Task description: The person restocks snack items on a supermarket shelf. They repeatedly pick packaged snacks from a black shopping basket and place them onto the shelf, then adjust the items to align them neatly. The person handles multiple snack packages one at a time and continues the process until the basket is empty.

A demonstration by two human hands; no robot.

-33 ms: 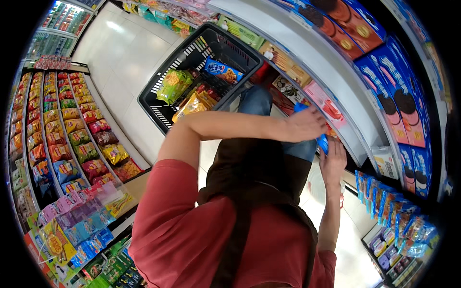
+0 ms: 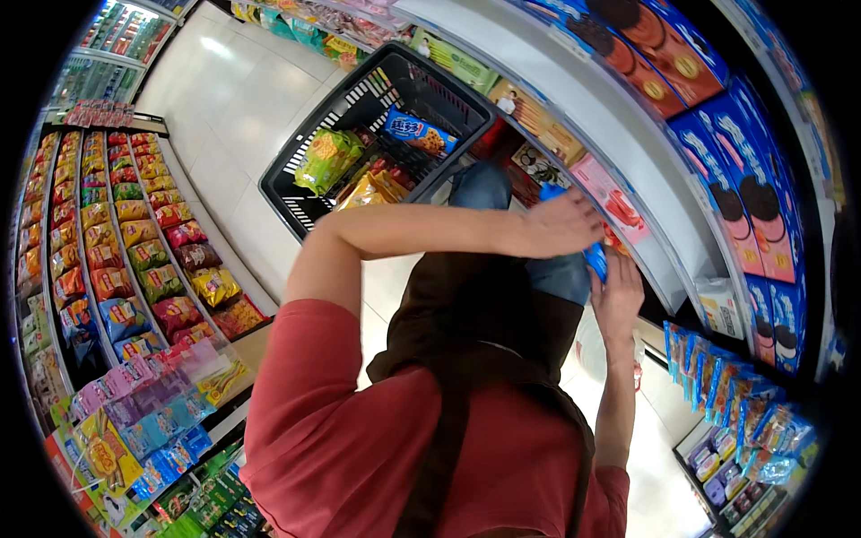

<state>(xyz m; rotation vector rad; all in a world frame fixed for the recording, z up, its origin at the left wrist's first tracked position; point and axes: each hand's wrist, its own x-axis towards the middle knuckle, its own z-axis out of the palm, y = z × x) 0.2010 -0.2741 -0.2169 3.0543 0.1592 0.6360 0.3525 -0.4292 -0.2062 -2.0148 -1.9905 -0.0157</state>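
Observation:
A blue snack packet (image 2: pixel 595 260) is between my two hands, in front of the lower shelf. My left hand (image 2: pixel 565 222) reaches across from the left and closes over its upper part, covering most of it. At the lower end, the fingers of my right hand (image 2: pixel 619 291) close on the packet's edge. To the left, a dark plastic shopping basket (image 2: pixel 314 109) holds a blue cookie pack (image 2: pixel 418 132), a green snack bag (image 2: pixel 328 161) and yellow packets (image 2: pixel 372 190), partly hidden by my left forearm.
A pink box (image 2: pixel 612 197) and tan biscuit boxes (image 2: pixel 535 121) line the low shelf beside my hands. Blue cookie boxes (image 2: pixel 717 179) fill the shelf at right. Blue packets (image 2: pixel 731 377) hang at lower right. A rack of chip bags (image 2: pixel 134 242) stands at far left.
Both hands and the blue snack packet have shifted slightly to the left. The left forearm has moved a little with them. The basket looks the same.

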